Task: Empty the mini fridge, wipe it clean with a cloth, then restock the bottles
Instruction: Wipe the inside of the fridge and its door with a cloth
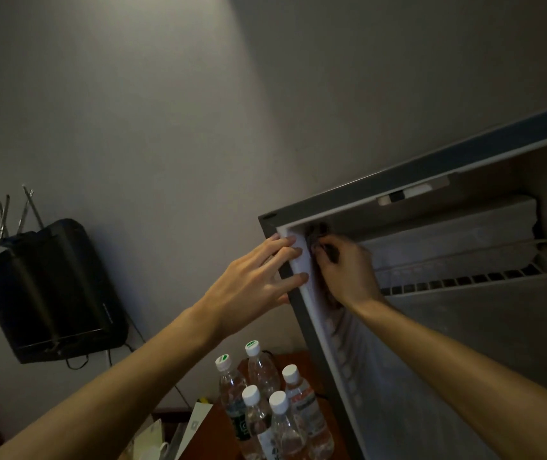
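The mini fridge [415,180] stands open on the right, its inside dim and bare apart from a wire shelf [464,277]. My left hand [259,277] rests with straight fingers on the white front frame at the fridge's upper left corner. My right hand [345,270] is just inside that corner, fingers curled round a dark cloth [318,232] pressed against the inner wall. Several clear water bottles [265,403] with white caps stand on a reddish wooden surface [308,360] below, left of the fridge.
A black device with thin metal antennas [49,290] hangs on the grey wall at the left, cables trailing beneath it. Paper bags and cards [179,429] lie at the bottom edge next to the bottles.
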A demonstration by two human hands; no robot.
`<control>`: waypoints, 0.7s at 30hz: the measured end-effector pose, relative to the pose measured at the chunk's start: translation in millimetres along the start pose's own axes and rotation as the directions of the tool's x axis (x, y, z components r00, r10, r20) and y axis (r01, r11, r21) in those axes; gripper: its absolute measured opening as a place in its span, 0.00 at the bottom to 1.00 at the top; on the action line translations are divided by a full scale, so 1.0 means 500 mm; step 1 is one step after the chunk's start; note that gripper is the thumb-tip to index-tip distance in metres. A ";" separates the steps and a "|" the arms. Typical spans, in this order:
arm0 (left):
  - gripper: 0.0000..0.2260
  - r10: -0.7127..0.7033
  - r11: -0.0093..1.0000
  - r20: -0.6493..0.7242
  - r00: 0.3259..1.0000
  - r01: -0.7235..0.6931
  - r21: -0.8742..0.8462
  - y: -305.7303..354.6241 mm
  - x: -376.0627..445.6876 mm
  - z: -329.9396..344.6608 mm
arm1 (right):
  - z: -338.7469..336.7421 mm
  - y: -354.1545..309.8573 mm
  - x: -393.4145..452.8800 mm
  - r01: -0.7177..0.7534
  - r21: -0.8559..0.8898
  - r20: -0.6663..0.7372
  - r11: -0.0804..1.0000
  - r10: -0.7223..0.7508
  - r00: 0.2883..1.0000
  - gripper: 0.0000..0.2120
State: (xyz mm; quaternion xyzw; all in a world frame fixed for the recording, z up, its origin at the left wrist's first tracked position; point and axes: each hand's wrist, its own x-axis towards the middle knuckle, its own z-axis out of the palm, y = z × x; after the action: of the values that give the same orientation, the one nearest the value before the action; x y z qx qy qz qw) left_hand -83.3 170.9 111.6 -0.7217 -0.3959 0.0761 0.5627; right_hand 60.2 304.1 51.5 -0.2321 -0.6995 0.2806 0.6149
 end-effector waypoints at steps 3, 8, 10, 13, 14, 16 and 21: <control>0.19 0.021 1.000 -0.009 1.000 -0.020 0.019 -0.006 -0.004 0.015 | 0.008 0.027 0.045 -0.001 0.018 -0.017 1.000 0.001 1.000 0.09; 0.17 0.023 0.999 -0.020 1.000 -0.023 -0.022 -0.011 -0.004 0.017 | 0.020 0.051 0.074 -0.030 -0.016 -0.037 0.999 0.029 0.999 0.09; 0.16 0.011 0.999 -0.021 1.000 -0.012 -0.035 -0.009 -0.005 0.014 | 0.022 0.049 0.071 -0.022 -0.001 -0.034 1.000 0.022 0.999 0.09; 0.17 0.004 1.000 -0.002 1.000 -0.004 -0.027 -0.007 -0.005 0.011 | 0.019 0.032 0.049 -0.034 0.016 -0.042 0.999 0.035 0.999 0.09; 0.17 0.002 1.000 0.006 1.000 -0.002 -0.028 -0.006 -0.004 0.009 | 0.015 0.023 0.037 -0.049 0.016 -0.044 0.999 0.050 0.998 0.09; 0.18 -0.004 0.999 0.018 1.000 0.005 -0.036 -0.004 0.000 0.000 | 0.005 0.003 0.011 -0.068 -0.008 -0.033 0.998 0.067 0.997 0.09; 0.21 -0.018 0.997 0.077 0.997 0.024 -0.078 -0.006 0.008 -0.029 | -0.010 -0.036 -0.073 -0.106 0.083 0.094 0.991 0.098 0.991 0.07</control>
State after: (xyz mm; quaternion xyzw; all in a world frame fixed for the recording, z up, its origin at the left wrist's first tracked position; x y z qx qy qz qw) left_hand -74.0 162.5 120.7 -0.7356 -0.4275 0.0818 0.5191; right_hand 70.5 266.8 37.4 -0.2276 -0.7007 0.3525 0.5771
